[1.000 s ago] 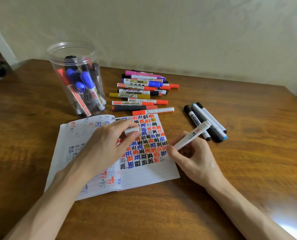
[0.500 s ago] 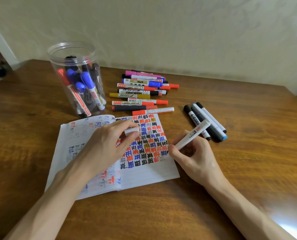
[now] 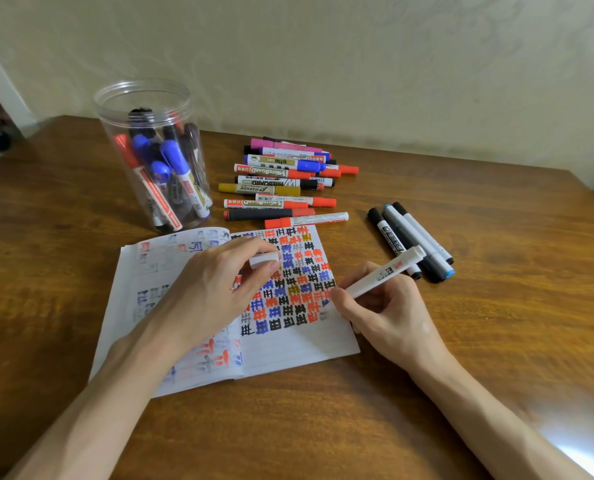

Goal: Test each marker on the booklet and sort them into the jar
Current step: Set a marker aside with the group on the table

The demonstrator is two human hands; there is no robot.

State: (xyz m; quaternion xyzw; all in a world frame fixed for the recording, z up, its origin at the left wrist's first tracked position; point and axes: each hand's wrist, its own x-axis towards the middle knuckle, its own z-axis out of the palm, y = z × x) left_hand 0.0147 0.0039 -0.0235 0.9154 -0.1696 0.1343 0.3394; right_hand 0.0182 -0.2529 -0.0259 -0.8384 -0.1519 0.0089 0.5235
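An open booklet [image 3: 288, 348] lies on the wooden table, its right page filled with red, blue and black marks. My right hand [image 3: 389, 317] grips a white marker [image 3: 385, 275] like a pen, tip down at the right edge of the marks. My left hand [image 3: 215, 289] rests on the booklet and pinches the white cap [image 3: 263, 260]. A clear plastic jar [image 3: 153, 154] stands at the back left with several markers inside. A pile of several markers [image 3: 281, 183] lies behind the booklet.
Three dark and grey markers [image 3: 409, 240] lie side by side right of the booklet, just behind my right hand. A pale wall runs along the table's far edge. The table's right corner is at the far right.
The white marker's tip has shifted slightly on the page's right side as my right hand moves a little. My left hand and the cap stay put.
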